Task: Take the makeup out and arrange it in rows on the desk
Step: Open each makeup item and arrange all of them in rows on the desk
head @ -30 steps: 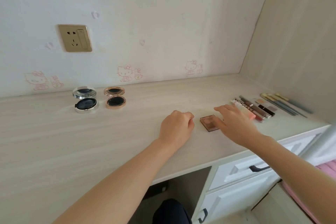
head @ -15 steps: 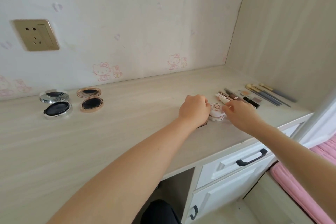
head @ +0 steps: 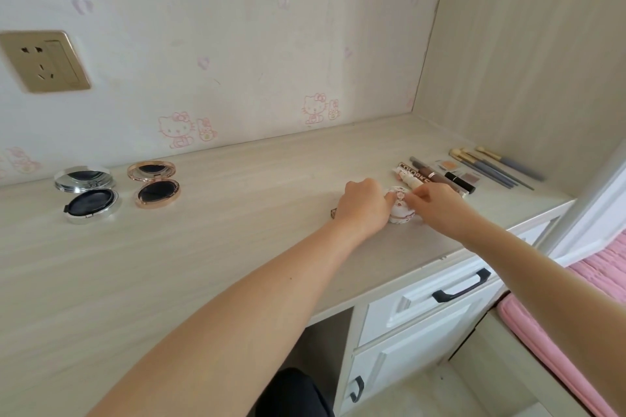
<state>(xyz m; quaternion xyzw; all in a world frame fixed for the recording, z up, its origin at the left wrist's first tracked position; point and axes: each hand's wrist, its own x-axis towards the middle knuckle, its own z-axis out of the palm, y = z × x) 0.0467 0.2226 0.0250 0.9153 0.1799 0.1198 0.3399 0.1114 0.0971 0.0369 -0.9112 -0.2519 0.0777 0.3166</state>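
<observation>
A small round white case (head: pixel 401 210) with a pink pattern sits on the desk (head: pixel 237 247) between my hands. My left hand (head: pixel 364 205) is curled against its left side, thumb on it. My right hand (head: pixel 437 203) pinches its top from the right. A corner of a brown square palette (head: pixel 333 213) shows under my left hand. Behind my right hand lies a row of tubes and lipsticks (head: pixel 437 176), small pans (head: pixel 449 165) and brushes (head: pixel 498 167). Two open cushion compacts, silver (head: pixel 88 193) and rose gold (head: pixel 155 183), lie far left.
The desk meets the wall at the back and a side panel (head: pixel 542 61) on the right. White drawers with black handles (head: pixel 460 288) hang below the front edge. A pink bed (head: pixel 596 281) is at the right. A wall socket (head: pixel 44 61) is upper left.
My hands left the brown square palette and closed on the small white case, which now sits beside it. My left hand covers most of the palette. The view shifted right.
</observation>
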